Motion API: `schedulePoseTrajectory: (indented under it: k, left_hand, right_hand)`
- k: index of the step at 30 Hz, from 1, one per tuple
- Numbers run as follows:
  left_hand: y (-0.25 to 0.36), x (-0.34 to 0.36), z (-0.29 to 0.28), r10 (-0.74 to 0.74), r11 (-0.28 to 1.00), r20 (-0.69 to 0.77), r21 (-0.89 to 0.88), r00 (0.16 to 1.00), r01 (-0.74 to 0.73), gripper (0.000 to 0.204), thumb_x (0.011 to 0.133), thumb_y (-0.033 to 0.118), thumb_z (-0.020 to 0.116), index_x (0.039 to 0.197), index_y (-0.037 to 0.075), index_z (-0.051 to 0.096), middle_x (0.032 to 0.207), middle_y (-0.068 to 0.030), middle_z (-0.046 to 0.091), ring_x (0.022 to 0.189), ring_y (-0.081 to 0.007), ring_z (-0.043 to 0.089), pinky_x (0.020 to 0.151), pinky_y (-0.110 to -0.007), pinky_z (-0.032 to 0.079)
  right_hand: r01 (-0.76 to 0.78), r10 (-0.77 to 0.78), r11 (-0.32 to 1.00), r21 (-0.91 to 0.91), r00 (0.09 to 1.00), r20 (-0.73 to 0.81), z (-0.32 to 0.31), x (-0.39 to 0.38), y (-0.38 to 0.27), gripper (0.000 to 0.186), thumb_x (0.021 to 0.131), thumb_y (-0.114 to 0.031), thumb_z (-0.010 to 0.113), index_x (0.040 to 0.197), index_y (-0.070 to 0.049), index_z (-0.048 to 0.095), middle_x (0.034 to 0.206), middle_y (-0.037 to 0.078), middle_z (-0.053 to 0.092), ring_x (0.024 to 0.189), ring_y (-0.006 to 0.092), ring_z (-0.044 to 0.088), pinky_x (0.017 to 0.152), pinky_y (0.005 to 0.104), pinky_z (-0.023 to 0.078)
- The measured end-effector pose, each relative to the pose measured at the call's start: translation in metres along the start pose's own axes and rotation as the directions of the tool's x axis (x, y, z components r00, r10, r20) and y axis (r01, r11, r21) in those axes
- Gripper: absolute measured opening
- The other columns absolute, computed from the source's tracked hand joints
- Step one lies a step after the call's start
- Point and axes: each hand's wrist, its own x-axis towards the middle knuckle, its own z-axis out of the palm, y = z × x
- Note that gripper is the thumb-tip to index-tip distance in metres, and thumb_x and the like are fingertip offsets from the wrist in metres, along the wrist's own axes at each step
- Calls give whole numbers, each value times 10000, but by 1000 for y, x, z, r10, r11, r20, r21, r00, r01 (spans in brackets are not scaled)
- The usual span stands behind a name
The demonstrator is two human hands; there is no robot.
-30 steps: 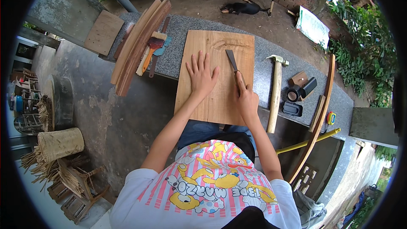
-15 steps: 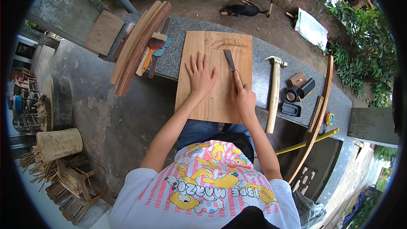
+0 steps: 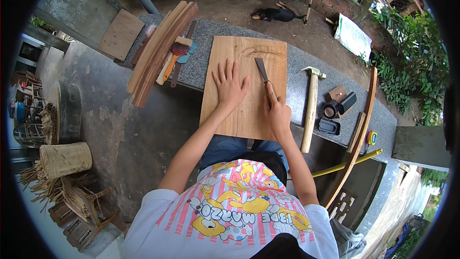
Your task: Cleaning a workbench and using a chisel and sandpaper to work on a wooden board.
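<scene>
A light brown wooden board [image 3: 230, 124] rests on the grey granite counter and reaches out over its near edge toward my lap. My left hand [image 3: 232, 86] lies flat on the board's left half, fingers spread. In my right hand [image 3: 278, 115] is a scraper [image 3: 261, 70], a putty knife with a dark flat blade and a wooden handle. My index finger stretches along the handle, and the blade points away from me over the board's right half. Whether the blade's edge touches the wood I cannot tell.
Right of the board lies a claw hammer [image 3: 310, 108]; beyond it are a black tape roll [image 3: 330, 109], a black tray [image 3: 329, 126], a tape measure [image 3: 372, 137] and a long wooden strip [image 3: 366, 120]. At left are wooden planks [image 3: 160, 55] and a paintbrush [image 3: 168, 68]. A dog [image 3: 278, 15] lies on the ground behind.
The whole view has shifted slightly. Both hands and the scraper keep almost the same places on the board.
</scene>
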Motion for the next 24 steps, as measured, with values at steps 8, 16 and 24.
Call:
schedulePoseTrajectory:
  k: [8, 16, 24]
  left_hand:
    - [1, -1, -1, -3, 1000, -6, 7, 1000, 3, 701, 965, 452, 479, 1490, 9, 339, 1576, -220, 241, 1458, -467, 138, 1144, -657, 54]
    - [-1, 1, 2, -10, 1000, -12, -3, 1000, 10, 707, 958, 456, 486, 1483, 4, 347, 1575, -224, 240, 1457, -471, 142, 1144, -660, 54]
    - [0, 1, -1, -11, 1000, 7, 8, 1000, 11, 713, 957, 456, 487, 1489, 6, 337, 1576, -221, 239, 1456, -476, 134, 1147, -655, 56]
  right_hand:
    - [19, -18, 999, 31, 999, -30, -6, -15, 3, 552, 909, -196, 641, 1438, -247, 494, 750, 166, 613, 533, 342, 636, 480, 425, 525]
    - [2, -1, 1000, 20, 999, -46, 2, -13, 3, 539, 917, -204, 638, 1435, -246, 497, 762, 175, 621, 548, 343, 646, 480, 427, 528]
    - [-9, 9, 1000, -19, 1000, -19, 3, -1, 3, 522, 921, -221, 629, 1427, -235, 505, 747, 170, 615, 530, 331, 639, 469, 415, 525]
